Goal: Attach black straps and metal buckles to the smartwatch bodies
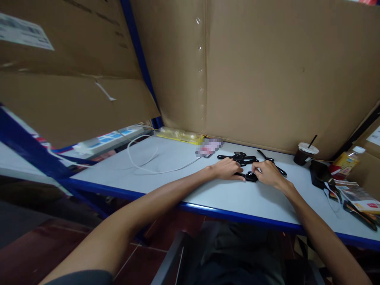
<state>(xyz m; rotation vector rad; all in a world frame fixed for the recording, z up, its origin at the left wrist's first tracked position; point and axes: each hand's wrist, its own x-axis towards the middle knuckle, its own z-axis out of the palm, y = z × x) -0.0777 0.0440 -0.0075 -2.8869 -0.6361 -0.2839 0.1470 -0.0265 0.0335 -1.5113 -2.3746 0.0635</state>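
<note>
A small black part [251, 176] lies on the pale surface [166, 186] right of the frame's centre, pinched between both hands: the left hand [228, 169] and right hand [267, 172] close on it from either side. More black pieces [240, 158] lie just behind. A white cable [148, 166] loops at left; a lidded cup [305, 152] stands at right.

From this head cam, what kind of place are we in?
Probably a packing or assembly bench in a warehouse or stockroom. Big cardboard boxes wall in a white table with a blue shelving frame; both hands, left hand and right hand, work small black parts. An iced drink cup stands nearby.
</note>
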